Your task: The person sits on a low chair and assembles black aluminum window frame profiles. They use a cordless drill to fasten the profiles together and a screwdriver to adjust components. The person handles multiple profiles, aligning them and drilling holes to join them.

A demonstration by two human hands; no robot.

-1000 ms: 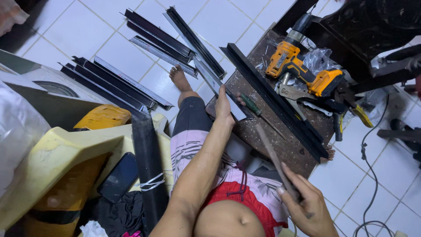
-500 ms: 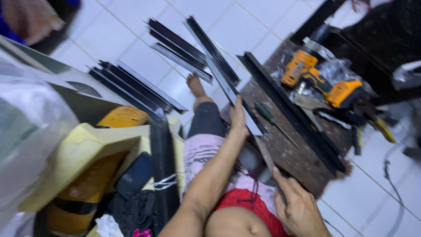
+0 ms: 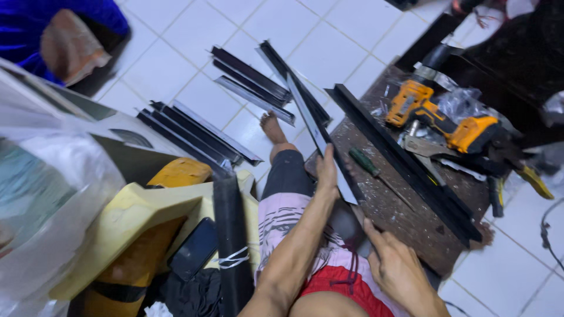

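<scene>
Right hand raised nearer long metal strip

The person's left arm stretches from the bottom centre of the frame up towards the middle, forearm straight. The left hand sits there, fingers closed in a grip, back of the hand facing the camera. The right hand lies at the lower right, curled, index finger pointing up-left.
</scene>
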